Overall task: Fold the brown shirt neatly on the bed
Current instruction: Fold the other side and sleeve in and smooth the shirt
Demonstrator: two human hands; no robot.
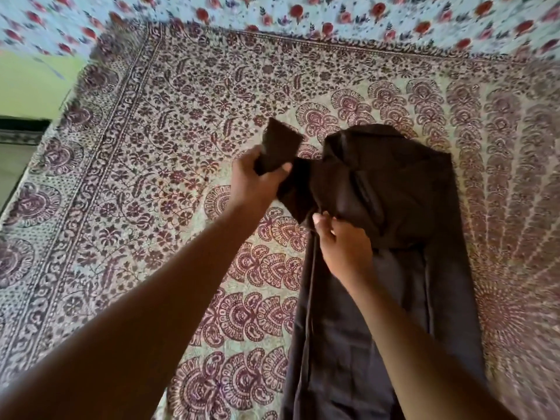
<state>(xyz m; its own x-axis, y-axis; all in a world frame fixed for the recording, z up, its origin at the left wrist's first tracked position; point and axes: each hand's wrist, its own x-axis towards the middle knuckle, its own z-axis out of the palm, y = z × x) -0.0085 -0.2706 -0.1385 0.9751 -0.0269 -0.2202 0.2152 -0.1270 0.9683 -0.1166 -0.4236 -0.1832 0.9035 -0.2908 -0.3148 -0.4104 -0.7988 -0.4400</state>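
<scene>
Head view shows us the brown shirt (378, 237) lying lengthwise on the patterned bedspread (151, 147), right of centre, its collar end toward twelve o'clock. Our left hand (257, 183) grasps the sleeve (278, 150), lifted out toward ten o'clock. Our right hand (342, 247) pinches the shirt's left edge near the shoulder. We judge the risks thus: if the right-hand pinch slips, the folded side may drag open; if we lay the sleeve askew, it could bunch under the collar and leave the fold uneven.

One brown shirt (378, 192); two hands: left hand (257, 180), right hand (342, 247); two patterned covers: maroon paisley cover (151, 147), floral cover (363, 13).
</scene>
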